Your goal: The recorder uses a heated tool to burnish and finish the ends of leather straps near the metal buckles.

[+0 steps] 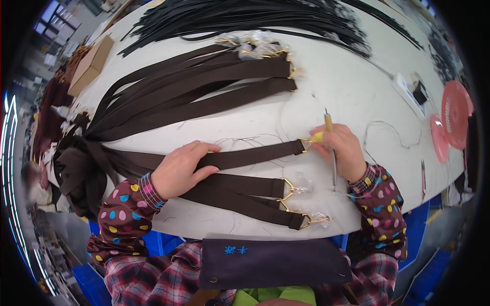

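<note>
My left hand (181, 166) lies on a dark brown webbing strap (245, 156), fingers stretched out and thumb apart. At the strap's right end is a gold metal ring (307, 145), with my right fingertips beside it. My right hand (343, 148) is closed around a slim pen-like tool (328, 121) with a thin metal tip pointing away from me, a yellow section and a grey shaft. Something yellow covers a fingertip of that hand. Nearer me lie more brown straps (250, 204) with gold hardware (289, 188), partly in clear plastic.
Beyond lies a bundle of brown straps (204, 76), then many black strips (245, 20). Strap lengths bunch into a heap (79, 173) at the left. A pink fan (454, 115), a white power strip (410, 94) and tweezers (423, 178) are at the right. Loose threads lie about.
</note>
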The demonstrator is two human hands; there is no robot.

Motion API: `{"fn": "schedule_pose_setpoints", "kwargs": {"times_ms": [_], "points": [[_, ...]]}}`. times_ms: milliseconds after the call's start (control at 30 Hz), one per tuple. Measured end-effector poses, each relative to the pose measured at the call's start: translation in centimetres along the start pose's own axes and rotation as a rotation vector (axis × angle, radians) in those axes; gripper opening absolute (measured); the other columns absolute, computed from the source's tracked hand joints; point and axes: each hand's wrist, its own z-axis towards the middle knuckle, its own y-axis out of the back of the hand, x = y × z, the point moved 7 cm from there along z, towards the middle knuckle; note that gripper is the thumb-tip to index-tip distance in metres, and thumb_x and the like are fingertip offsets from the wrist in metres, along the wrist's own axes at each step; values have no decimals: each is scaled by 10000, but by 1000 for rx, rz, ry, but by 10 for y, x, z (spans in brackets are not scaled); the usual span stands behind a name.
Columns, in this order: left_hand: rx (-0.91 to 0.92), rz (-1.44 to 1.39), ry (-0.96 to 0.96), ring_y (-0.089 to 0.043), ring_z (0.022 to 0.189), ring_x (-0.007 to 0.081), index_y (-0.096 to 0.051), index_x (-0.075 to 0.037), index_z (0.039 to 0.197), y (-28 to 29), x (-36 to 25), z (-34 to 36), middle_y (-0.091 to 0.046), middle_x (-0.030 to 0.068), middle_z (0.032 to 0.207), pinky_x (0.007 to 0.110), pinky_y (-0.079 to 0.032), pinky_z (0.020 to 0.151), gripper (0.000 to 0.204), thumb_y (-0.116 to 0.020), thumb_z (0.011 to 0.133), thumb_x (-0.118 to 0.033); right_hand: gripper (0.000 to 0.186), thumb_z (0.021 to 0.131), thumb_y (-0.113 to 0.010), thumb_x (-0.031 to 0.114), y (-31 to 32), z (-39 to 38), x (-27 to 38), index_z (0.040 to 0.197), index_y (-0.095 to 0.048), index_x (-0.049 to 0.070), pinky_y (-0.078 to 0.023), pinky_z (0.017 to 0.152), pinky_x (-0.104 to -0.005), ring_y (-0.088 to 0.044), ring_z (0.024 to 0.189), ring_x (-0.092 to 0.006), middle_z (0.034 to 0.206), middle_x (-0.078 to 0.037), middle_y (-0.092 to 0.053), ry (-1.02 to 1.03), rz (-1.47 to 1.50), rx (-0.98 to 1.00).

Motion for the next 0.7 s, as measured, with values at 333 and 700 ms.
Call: {"fn": "schedule_pose_setpoints", "kwargs": {"times_ms": [333, 700], "points": [[-30, -200, -253, -617, 991, 297, -574, -4, 1097, -53, -71, 116, -637, 166, 1045, 347, -483, 861, 379, -715, 782, -162, 290, 734, -726, 44, -1, -8, -13, 985, -586, 82, -452, 752, -342, -589, 831, -271, 879, -79, -621, -103, 15, 12], [-362, 153, -365, -578, 862, 277, -553, -68, 1064, -33, -83, 99, -502, 94, 1032, 359, -485, 724, 447, -780, 700, -192, 311, 763, -742, 130, -3, -8, -27, 1006, -563, 56, -449, 682, -314, -552, 773, -236, 873, -94, -582, -340, 131, 11]]}}
